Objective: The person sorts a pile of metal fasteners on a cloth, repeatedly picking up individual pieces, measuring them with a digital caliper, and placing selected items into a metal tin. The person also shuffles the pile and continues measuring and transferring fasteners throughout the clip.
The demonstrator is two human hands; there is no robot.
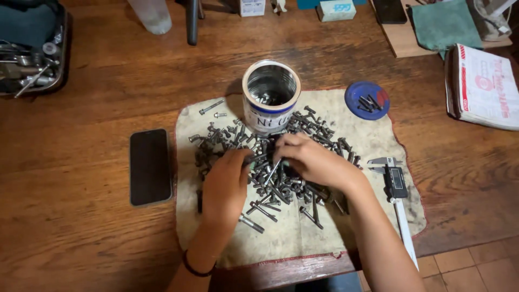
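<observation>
1. Where the fingertips meet over the heap, the right hand (312,160) pinches a long bolt (272,172) between thumb and forefinger, its shaft slanting down toward the person
2. Curled narrow, the fingers of the left hand (226,184) rest on the pile just beside that bolt; whether they grip a piece of their own cannot be told, since the fingertips are buried among the metal
3. Both hands lie on the pile of bolts and screws (270,162), a dark heap spread across the middle of a stained beige cloth (292,232)
4. Touching the far edge of the heap stands an open metal can (271,96) with a few pieces inside
5. A few loose bolts (212,106) lie apart at the cloth's far left corner
6. A blue lid (367,100) holding some screws sits at the far right corner, and a digital caliper (397,200) lies along the right edge
7. A dark phone (150,166) lies face up on the wooden table (81,162), just left of the cloth
8. A tray of tools (32,59) sits well apart at the far left, and a folded newspaper (481,86) at the far right
</observation>
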